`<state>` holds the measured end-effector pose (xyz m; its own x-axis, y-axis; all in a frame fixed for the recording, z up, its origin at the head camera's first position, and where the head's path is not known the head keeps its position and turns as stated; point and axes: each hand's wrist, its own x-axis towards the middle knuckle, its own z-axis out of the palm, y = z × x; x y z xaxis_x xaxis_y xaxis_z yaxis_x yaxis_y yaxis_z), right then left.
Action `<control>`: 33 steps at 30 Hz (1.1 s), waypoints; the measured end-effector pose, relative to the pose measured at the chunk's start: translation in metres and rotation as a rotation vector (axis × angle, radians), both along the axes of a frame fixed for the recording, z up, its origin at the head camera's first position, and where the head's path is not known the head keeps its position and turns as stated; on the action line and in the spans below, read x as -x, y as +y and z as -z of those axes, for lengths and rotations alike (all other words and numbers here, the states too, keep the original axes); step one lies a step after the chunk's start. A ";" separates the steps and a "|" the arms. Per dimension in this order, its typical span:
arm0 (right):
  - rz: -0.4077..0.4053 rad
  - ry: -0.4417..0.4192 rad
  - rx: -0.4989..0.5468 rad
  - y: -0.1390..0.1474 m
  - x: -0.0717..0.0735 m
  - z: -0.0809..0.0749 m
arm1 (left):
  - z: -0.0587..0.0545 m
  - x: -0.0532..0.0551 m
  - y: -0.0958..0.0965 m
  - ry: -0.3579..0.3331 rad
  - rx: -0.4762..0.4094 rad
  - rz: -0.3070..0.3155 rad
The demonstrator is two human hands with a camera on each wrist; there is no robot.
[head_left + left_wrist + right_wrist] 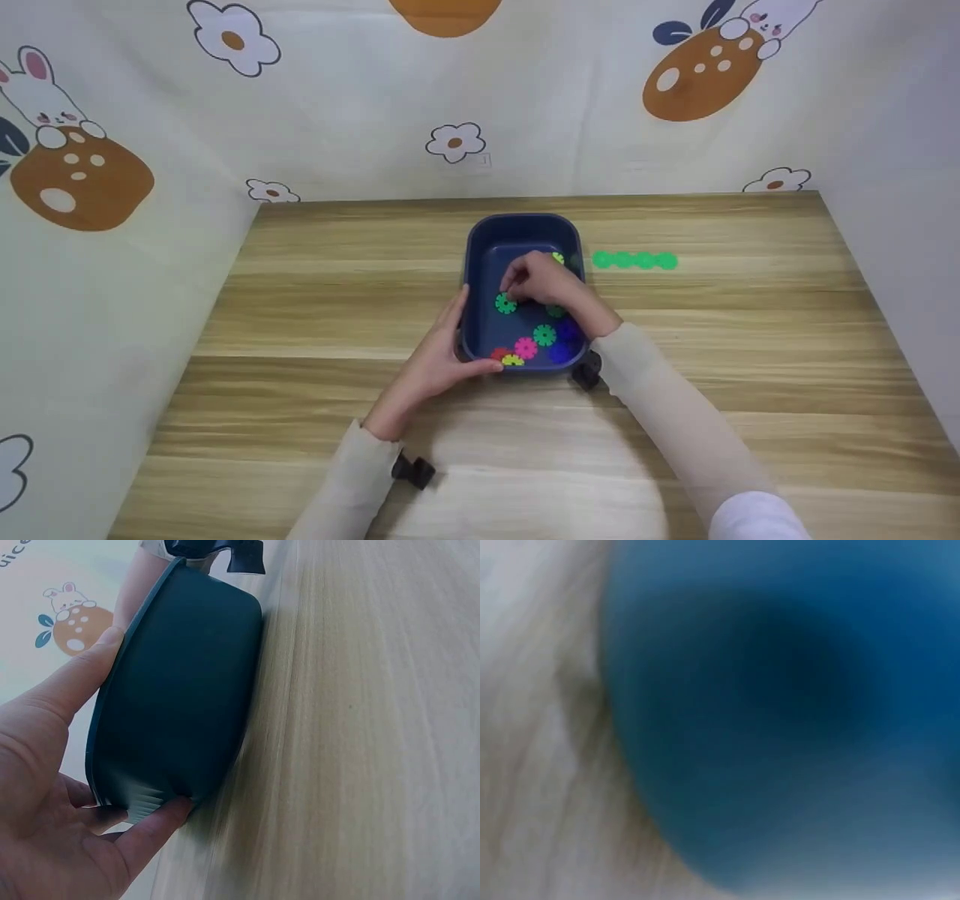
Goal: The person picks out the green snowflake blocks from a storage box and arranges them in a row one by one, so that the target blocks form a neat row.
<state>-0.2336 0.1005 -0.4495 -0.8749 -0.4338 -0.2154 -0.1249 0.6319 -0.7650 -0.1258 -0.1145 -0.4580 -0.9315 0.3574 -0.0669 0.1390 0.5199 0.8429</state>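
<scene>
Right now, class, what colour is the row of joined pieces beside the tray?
Green row; head view shows it best.

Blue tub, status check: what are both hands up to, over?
Left hand grips blue tub at its near-left corner. Right hand inside, fingers at a green gear piece. Green chain lies right of tub, nothing blocking.

Both of the person's arms were covered in close-fitting, pale beige sleeves (675, 420) that ended at the wrists, leaving the left hand (435, 360) and right hand (551, 285) bare. A band of white fabric (757, 517) showed over the right upper arm. A small black camera mount (412, 471) was strapped under the left wrist, another (587, 370) at the right wrist.
</scene>
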 end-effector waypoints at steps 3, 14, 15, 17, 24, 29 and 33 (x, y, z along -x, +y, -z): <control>0.007 -0.015 0.031 0.000 0.001 0.001 | 0.001 0.000 0.000 0.003 0.001 0.002; 0.002 -0.011 0.074 0.001 0.001 0.000 | 0.000 -0.001 0.000 -0.005 -0.002 0.006; 0.003 -0.008 0.079 0.001 0.000 0.000 | 0.000 -0.001 0.000 -0.008 -0.002 0.004; 0.005 -0.002 0.098 0.001 0.000 -0.001 | -0.001 -0.001 0.000 -0.012 -0.003 0.002; 0.066 0.043 0.210 0.002 -0.001 -0.005 | -0.001 0.000 0.000 -0.001 -0.001 0.004; 0.121 0.053 0.299 0.004 -0.002 -0.010 | 0.001 0.000 -0.001 0.032 0.006 0.020; 0.149 0.067 0.340 0.008 -0.003 -0.017 | 0.001 0.000 -0.001 0.030 0.010 0.017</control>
<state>-0.2309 0.1089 -0.4329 -0.9410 -0.3378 -0.0214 -0.1077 0.3586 -0.9273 -0.1260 -0.1151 -0.4589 -0.9272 0.3722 -0.0428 0.1726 0.5258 0.8329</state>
